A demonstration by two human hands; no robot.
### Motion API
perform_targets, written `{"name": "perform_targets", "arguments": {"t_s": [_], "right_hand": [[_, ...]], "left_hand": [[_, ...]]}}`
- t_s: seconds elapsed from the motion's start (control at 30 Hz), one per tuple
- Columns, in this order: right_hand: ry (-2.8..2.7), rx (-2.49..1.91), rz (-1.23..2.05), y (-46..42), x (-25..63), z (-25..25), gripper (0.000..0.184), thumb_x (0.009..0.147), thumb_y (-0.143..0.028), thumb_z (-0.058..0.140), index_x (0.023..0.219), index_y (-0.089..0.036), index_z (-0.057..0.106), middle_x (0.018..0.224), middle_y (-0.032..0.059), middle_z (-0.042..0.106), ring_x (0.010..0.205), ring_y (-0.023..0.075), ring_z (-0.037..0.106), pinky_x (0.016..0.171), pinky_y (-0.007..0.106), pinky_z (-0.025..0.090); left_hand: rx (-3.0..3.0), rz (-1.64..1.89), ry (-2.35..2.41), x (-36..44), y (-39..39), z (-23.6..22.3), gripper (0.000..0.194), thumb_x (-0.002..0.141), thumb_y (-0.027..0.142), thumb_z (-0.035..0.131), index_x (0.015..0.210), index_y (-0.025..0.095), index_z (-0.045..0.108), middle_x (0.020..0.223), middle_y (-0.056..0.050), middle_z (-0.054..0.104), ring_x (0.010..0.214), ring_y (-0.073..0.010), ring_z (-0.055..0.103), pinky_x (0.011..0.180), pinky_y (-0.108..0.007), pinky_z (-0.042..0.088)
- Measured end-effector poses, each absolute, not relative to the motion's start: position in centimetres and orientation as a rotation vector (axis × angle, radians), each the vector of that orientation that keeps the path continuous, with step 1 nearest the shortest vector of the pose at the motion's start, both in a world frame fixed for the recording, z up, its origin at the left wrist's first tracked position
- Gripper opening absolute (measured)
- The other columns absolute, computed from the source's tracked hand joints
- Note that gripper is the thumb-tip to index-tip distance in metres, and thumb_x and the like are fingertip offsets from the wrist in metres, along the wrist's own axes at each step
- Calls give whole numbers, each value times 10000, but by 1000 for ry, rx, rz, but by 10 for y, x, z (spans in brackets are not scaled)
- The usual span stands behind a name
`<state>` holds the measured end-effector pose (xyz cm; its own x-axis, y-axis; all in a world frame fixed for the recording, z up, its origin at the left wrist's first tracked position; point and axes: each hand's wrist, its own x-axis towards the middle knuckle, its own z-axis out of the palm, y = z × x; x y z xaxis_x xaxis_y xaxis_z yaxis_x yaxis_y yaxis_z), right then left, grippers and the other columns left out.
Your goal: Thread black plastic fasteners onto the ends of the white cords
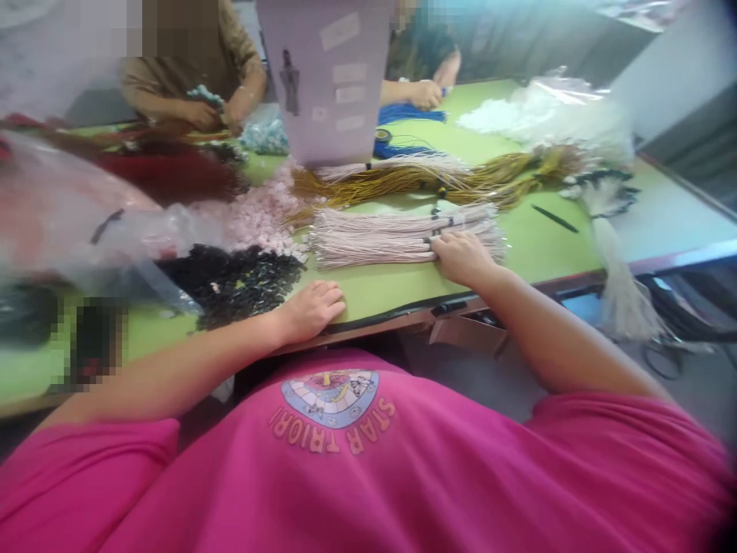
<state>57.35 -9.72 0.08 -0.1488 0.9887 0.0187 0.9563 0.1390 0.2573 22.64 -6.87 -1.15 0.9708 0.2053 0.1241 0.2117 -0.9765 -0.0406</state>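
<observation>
My right hand (464, 259) is closed on the near side of a bundle of thin, pale pink-white wires (368, 240). Its fingers are at a black tie around the strands; the fingertips are partly hidden. The bundle lies lengthwise on the green table (380, 296), with metallic-looking ends. Near the table's front edge rests my left hand (314, 309), its fingers loosely bent and nothing visible in them. Just beyond it is a heap of small black parts (247, 280), and behind that a pile of small pale pink pieces (265, 211).
Yellow-brown wire bundles (397, 186) lie behind the pale ones. A lilac bin (328, 84) stands at the back. A black pen-like stick (554, 218) and a white wire bundle (616, 284) hanging over the edge are right. Clear plastic bags (155, 238) lie left. Two co-workers sit opposite.
</observation>
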Motion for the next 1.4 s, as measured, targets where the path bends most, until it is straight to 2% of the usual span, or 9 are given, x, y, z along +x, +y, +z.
{"name": "perform_targets", "arguments": {"t_s": [0.43,0.7,0.8,0.9,1.0,1.13,1.23,1.33,1.4], "right_hand": [[2121,2169,334,-105,549,-7,282,822,-140,335,984,-129,566,1001,173,571,942,277,463,757,372,287],[2289,2092,214,-122,561,-4,278,742,-137,411,952,-150,592,1004,148,555,950,268,458,802,368,319],[2395,2082,154,-117,574,-2,469,657,-139,472,1122,-140,536,1205,146,474,1096,284,400,883,369,323],[2405,2019,87,-100,583,1,679,619,-150,498,1285,-88,382,1228,166,463,1125,298,391,905,378,322],[2344,1902,56,-86,585,2,523,622,-161,504,1141,-98,494,1060,165,530,953,280,481,800,362,360],[2307,1898,214,-92,576,10,309,661,-166,482,962,-128,538,939,145,537,832,249,478,691,336,332],[2315,1952,518,-108,569,17,242,731,-156,416,938,-135,539,953,149,544,850,250,453,725,354,291],[2286,2028,632,-115,567,23,213,745,-161,405,904,-153,547,914,133,577,871,252,452,744,362,269],[2239,2080,535,-110,569,27,187,723,-179,439,871,-165,553,835,112,598,849,244,472,747,357,273]], "left_hand": [[-2979,-216,-358,241,-58,-12,296,869,168,366,1038,160,608,1119,-115,570,1131,-245,438,951,-388,342],[-2925,-139,-584,281,-27,-5,526,811,220,444,1318,95,376,1396,-166,336,1275,-314,291,1021,-471,232],[-2949,32,-658,299,-15,-1,565,800,129,375,1360,106,307,1408,-165,318,1305,-314,243,1027,-528,177],[-2974,162,-698,313,-10,5,608,777,92,362,1378,126,276,1378,-170,358,1298,-314,255,1029,-547,153],[-2980,241,-684,327,-10,11,699,742,127,431,1402,140,203,1453,-154,229,1340,-313,149,1044,-552,99],[-3026,287,-631,346,-9,17,910,678,257,564,1427,163,55,1496,-140,63,1354,-338,52,1043,-565,46],[-3045,194,-647,354,-6,19,901,704,278,562,1428,228,28,1434,-146,264,1308,-333,217,1029,-551,109],[-3016,58,-652,358,-4,18,779,773,187,471,1426,251,52,1144,-113,554,1082,-256,491,1002,-499,197],[-2977,18,-640,360,-6,17,702,787,140,435,1416,224,135,953,-80,615,920,-213,560,975,-463,249]]}}
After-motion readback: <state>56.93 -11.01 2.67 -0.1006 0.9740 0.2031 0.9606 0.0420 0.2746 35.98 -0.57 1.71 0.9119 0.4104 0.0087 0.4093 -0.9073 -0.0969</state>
